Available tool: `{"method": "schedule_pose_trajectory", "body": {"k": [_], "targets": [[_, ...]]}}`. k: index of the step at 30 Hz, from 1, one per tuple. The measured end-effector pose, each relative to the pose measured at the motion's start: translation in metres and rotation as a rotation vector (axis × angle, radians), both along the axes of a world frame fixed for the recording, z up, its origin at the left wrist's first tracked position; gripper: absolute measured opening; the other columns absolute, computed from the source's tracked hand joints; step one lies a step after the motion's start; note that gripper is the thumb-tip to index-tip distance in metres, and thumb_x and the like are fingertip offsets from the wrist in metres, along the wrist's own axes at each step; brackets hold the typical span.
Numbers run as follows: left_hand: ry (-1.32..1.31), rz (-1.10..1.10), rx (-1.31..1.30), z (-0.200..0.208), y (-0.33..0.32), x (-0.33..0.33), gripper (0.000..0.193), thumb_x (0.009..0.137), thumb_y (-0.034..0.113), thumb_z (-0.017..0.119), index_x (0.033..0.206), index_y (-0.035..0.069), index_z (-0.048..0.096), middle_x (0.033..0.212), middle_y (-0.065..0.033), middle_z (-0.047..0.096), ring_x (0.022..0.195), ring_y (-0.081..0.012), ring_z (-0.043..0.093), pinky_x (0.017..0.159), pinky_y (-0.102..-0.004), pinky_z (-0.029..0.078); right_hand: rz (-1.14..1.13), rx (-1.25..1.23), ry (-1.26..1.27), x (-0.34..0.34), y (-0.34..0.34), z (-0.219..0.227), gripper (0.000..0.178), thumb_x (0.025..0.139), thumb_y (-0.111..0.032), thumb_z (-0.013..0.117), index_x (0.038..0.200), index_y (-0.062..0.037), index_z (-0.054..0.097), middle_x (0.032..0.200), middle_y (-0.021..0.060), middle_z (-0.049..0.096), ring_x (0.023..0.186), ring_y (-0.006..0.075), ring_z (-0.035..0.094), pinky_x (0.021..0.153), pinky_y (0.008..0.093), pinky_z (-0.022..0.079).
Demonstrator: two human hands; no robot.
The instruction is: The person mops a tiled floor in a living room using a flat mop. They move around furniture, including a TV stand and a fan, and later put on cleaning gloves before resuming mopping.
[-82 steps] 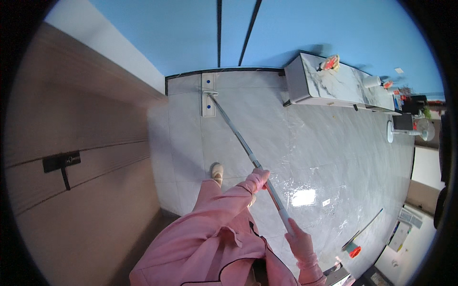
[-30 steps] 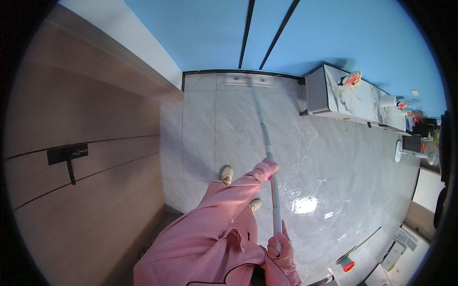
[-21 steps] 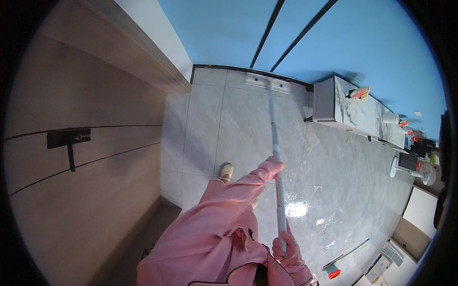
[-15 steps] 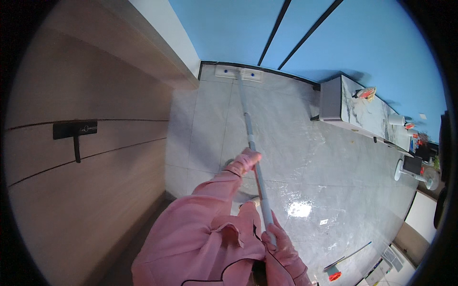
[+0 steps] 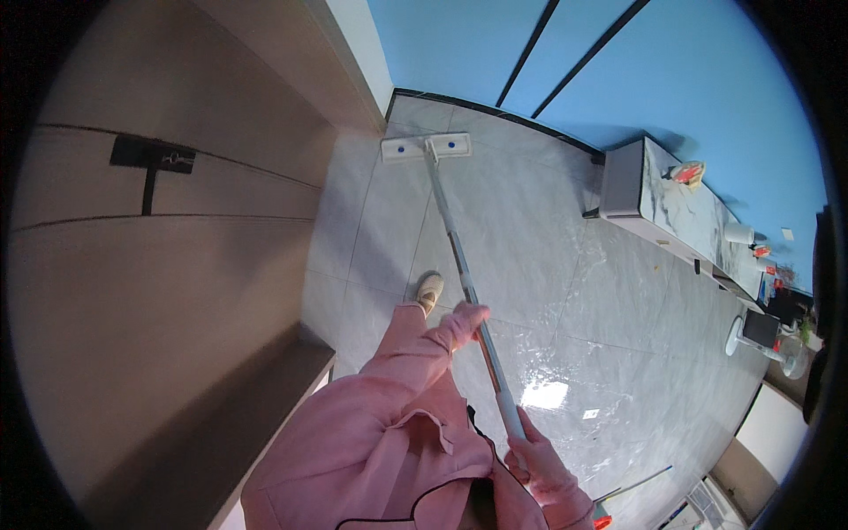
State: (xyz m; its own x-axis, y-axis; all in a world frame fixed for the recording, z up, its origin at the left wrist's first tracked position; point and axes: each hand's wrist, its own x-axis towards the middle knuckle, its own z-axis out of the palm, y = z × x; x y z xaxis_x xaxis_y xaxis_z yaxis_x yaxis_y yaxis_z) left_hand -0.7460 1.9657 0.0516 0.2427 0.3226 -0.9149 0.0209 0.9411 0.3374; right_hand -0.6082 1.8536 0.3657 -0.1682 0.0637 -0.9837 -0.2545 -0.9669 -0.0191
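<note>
A long-handled flat mop slants across the middle, its grey pole running from my body up to the wall end of the room. Its white rectangular head, with two blue dots, lies flat on the grey tiled floor, a little short of the blue wall. My left hand is closed round the middle of the pole. Lower down, my right hand grips the pole near its top end. Both arms wear pink sleeves. One light shoe shows beyond my left hand.
A tall brown cabinet with a black handle fills the left side. Along the blue wall at right stands a low marble-topped cabinet carrying several items. Beyond it is a white fan. A broom lies at lower right.
The mop head has come away from the wall, nearer to me and slightly left. Both hands have shifted lower in the picture with the pole. My shoe has come into clear view.
</note>
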Motion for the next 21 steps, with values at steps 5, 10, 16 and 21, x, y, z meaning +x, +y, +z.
{"method": "schedule_pose_trajectory", "body": {"k": [5,10,16,21], "targets": [[0.201,0.091,-0.029,0.063,-0.033,-0.002,0.026,0.063,0.017,0.06,0.078,-0.003,0.054,0.064,-0.0125,0.057,0.053,-0.025,0.057,0.043,-0.0379,0.044,-0.133,-0.001,0.182,0.026,-0.042,0.011,0.063,0.086,-0.017,0.051,0.141,-0.0253,0.022,0.058,-0.0005,0.04,0.041,0.0071,0.032,0.034,0.0207,0.022],[0.275,0.045,0.253,-0.003,0.03,-0.051,0.026,0.069,0.02,0.058,0.079,-0.004,0.056,0.068,-0.0158,0.06,0.052,-0.026,0.059,0.044,-0.0384,0.046,-0.458,-0.044,0.355,-0.01,-0.023,-0.046,0.045,0.089,-0.023,0.05,0.132,-0.0275,0.038,0.064,-0.0019,0.037,0.044,0.0057,0.029,0.035,0.0186,0.024],[0.198,0.212,0.128,-0.028,-0.003,-0.087,0.02,0.076,0.019,0.052,0.077,-0.001,0.055,0.065,-0.0126,0.057,0.053,-0.0248,0.058,0.046,-0.0367,0.048,-0.2,-0.039,0.391,-0.036,-0.015,-0.061,0.05,0.09,-0.024,0.049,0.136,-0.0335,0.029,0.061,-0.0023,0.038,0.042,0.0051,0.028,0.034,0.0177,0.021],[-0.039,0.366,0.258,0.038,-0.075,-0.044,0.034,0.079,0.039,0.055,0.08,0.005,0.055,0.069,-0.0088,0.059,0.055,-0.0212,0.058,0.051,-0.0332,0.049,0.161,-0.027,0.156,0.01,-0.025,-0.011,0.058,0.089,-0.019,0.046,0.141,-0.0275,0.022,0.059,-0.0039,0.037,0.041,0.005,0.027,0.035,0.0188,0.022]]}}
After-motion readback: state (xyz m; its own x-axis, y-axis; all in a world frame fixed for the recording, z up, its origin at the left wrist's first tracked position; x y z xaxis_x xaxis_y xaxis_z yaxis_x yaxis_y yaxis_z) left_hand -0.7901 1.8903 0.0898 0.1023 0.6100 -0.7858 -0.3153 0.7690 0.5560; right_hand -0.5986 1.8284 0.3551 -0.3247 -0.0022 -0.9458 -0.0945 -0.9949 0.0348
